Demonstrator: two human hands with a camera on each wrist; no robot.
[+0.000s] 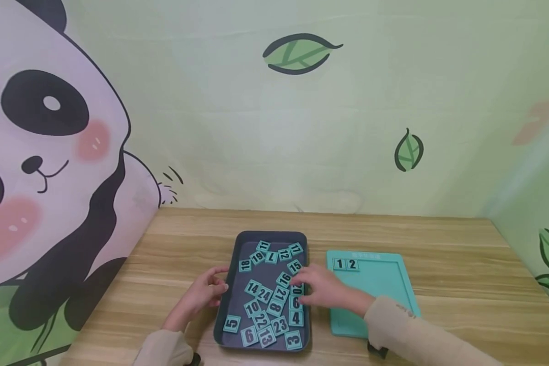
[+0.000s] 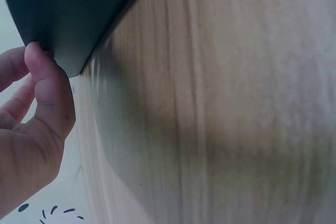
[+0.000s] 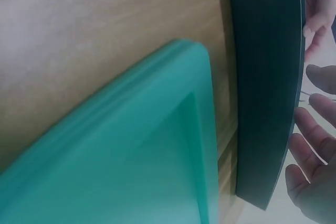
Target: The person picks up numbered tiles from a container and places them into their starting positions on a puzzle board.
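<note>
A dark tray [image 1: 224, 305] holds several loose teal number tiles, among them 14, 24, 5 and 23. At its left rim my left hand [image 1: 204, 292] holds the edge between thumb and fingers; in the left wrist view the thumb [image 2: 50, 85] lies against the outer wall. My right hand [image 1: 322, 287] hovers at the tray's right rim, fingers spread and slightly bent over tile 20 [image 1: 297, 290], partly covering it. Nothing shows between those fingers in the right wrist view. Right of the tray lies a teal board [image 1: 370, 290] with tiles 1 [image 1: 339, 264] and 2 [image 1: 353, 264] side by side at its top left.
The wooden table [image 1: 187, 239] runs back to a wall covering with a panda [image 1: 64, 178] and leaves printed on it. A narrow strip of table separates tray and board. My right forearm [image 1: 421, 325] crosses the board's lower right part.
</note>
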